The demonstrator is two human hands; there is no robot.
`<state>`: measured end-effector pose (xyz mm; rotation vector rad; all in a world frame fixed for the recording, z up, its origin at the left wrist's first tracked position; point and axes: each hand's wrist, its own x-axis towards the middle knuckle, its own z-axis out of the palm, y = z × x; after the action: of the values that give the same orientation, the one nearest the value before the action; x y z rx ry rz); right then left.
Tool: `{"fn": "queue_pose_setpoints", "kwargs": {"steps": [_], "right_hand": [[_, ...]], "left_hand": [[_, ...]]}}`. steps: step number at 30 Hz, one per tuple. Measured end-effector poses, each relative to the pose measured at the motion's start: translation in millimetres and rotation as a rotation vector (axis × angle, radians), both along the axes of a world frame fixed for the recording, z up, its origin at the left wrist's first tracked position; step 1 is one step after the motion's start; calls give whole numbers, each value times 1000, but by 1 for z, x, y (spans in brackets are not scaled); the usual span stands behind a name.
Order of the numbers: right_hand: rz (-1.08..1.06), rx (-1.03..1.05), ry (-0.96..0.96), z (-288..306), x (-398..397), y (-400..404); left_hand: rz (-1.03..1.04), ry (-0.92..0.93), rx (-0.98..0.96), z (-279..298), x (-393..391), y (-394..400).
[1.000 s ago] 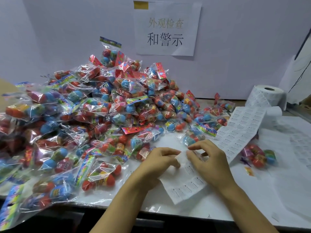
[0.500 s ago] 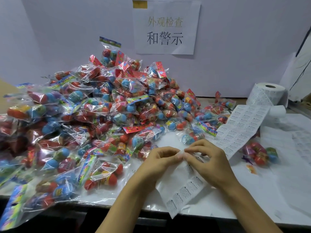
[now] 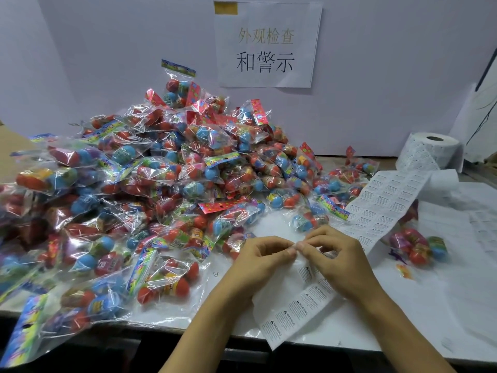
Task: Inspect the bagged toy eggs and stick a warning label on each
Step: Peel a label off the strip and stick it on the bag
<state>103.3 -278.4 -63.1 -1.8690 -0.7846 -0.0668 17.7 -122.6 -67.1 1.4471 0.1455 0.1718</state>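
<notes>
Table (image 3: pixel 443 305), label strip (image 3: pixel 295 313) partly behind hands

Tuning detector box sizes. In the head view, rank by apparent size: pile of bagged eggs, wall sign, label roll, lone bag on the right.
1. pile of bagged eggs, by far the largest.
2. wall sign.
3. label roll and lone bag look about alike; the roll stands farther back, so I won't rank them.

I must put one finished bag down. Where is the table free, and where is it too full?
Free: the white table between the pile of bagged eggs and the hands, and the near right corner beyond the right hand. Crowded: the whole left half under the pile. The label strip crosses the right middle, and loose backing sheets cover the far right.
</notes>
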Motion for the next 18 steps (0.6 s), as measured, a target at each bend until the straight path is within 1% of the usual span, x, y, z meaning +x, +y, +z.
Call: {"fn": "queue_pose_setpoints", "kwargs": {"steps": [12,18], "right_hand": [[-11,8,5,0,0,1],[-57,31,0,-1,1,1]], "left_hand": [[-2,10,80,1,0,0],[9,24,106,-2,0,1]]}}
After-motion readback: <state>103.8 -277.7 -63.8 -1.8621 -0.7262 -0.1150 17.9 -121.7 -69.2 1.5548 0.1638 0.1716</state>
